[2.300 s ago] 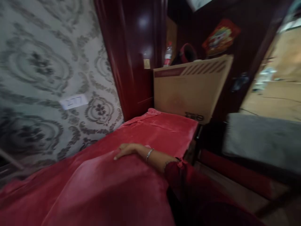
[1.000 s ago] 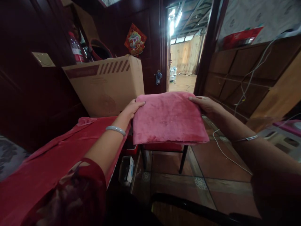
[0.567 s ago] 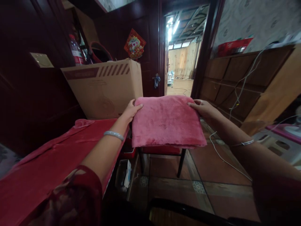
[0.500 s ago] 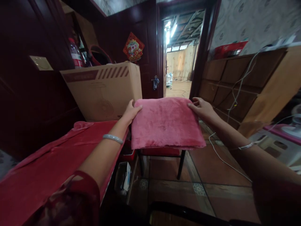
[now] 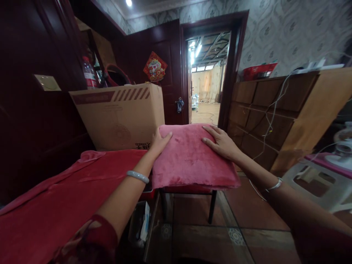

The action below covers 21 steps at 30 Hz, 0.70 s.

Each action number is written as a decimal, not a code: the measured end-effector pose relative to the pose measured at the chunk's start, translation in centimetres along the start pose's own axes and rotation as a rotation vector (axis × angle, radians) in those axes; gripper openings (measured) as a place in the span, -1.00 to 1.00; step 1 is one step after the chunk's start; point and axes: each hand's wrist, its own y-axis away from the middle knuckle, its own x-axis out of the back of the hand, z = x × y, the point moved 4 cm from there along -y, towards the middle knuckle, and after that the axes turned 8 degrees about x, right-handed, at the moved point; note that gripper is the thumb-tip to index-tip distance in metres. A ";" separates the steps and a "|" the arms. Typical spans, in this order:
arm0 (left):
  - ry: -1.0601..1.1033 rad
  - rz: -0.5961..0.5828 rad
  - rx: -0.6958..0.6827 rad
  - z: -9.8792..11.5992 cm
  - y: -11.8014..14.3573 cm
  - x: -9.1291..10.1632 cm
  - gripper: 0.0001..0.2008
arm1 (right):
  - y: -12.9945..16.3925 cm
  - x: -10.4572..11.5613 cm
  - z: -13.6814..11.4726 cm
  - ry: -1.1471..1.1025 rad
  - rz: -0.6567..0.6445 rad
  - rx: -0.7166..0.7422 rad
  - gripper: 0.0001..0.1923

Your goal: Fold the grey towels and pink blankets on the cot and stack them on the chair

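A folded pink plush blanket [image 5: 189, 161] lies on a red-seated chair [image 5: 189, 189] with dark legs. At its far left corner, my left hand [image 5: 161, 142] grips the edge, thumb on top and the other fingers hidden behind the fold. My right hand [image 5: 220, 143] rests flat on the upper right part of the blanket, fingers apart. To the left, another pink-red plush cloth [image 5: 74, 187] covers a long surface beside the chair.
Behind the covered surface stands a large cardboard box [image 5: 118, 117], with a bottle [image 5: 89, 73] near it. On the right are a wooden cabinet [image 5: 277, 99] with hanging cables and a white plastic stool [image 5: 313, 179] with a pink top. An open doorway [image 5: 205, 91] lies ahead.
My right hand has moved from the blanket's far right corner inward onto its top, where it now lies flat. My left hand stays at the left corner. The camera view has tilted upward.
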 end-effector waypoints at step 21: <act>-0.599 -0.001 -0.363 3.9 1.6 -0.3 -0.41 | -0.2 1.4 -2.6 0.307 -0.092 0.043 -0.28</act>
